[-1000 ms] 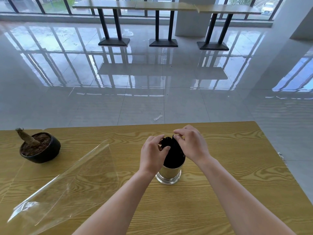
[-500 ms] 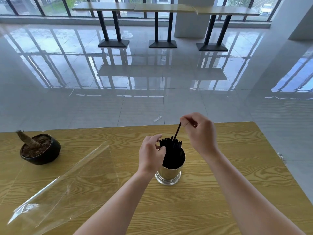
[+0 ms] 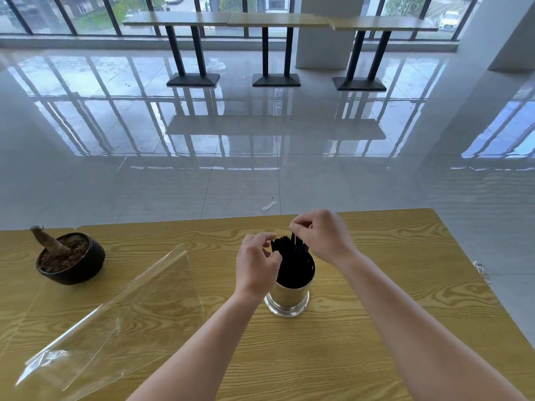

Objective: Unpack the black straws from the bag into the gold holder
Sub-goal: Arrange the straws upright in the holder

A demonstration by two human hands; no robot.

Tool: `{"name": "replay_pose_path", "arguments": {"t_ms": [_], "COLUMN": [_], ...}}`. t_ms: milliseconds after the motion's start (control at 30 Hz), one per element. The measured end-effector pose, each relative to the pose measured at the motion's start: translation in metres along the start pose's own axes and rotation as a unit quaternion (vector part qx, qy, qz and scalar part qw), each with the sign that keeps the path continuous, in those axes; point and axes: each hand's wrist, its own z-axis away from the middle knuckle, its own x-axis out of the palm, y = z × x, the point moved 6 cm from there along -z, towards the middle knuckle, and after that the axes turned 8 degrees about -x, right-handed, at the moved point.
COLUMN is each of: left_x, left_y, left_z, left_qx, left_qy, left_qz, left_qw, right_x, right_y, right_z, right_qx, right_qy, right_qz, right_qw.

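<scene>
The right hand (image 3: pixel 321 235) has dropped back onto the black straws (image 3: pixel 292 256) standing in the gold holder (image 3: pixel 288 299), its grip pinching one tip. The left hand (image 3: pixel 256 267) curls beside them, hold unclear. A sideways shove could topple the gold holder.

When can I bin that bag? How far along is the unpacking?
Nearly finished. Done: the clear bag lies empty on the table and the black straws stand bunched in the gold holder. In hand: the right hand pinches one straw's top, the left hand curls beside the bunch. Left: likely just settling that straw.
</scene>
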Motion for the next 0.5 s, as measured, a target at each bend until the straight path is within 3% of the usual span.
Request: {"name": "replay_pose_path", "arguments": {"t_ms": [100,233,400,500], "left_x": [0.001,0.003,0.009,0.01], "left_y": [0.001,0.004,0.006,0.004], "left_z": [0.001,-0.001,-0.002,-0.002], "left_qx": [0.001,0.014,0.032,0.03], "left_qy": [-0.005,-0.007,-0.015,-0.015], "left_qz": [-0.004,-0.01,-0.023,-0.024], "left_qw": [1.0,1.0,0.999,0.999], "right_x": [0.017,0.003,0.015,0.023], "right_y": [0.007,0.029,0.041,0.041], "right_z": [0.001,0.004,0.006,0.006], "right_qx": [0.001,0.042,0.086,0.091], "right_qy": [-0.052,0.011,-0.103,-0.116], "right_qz": [0.043,-0.005,0.003,-0.003], "right_qw": [0.998,0.999,0.991,0.989]}}
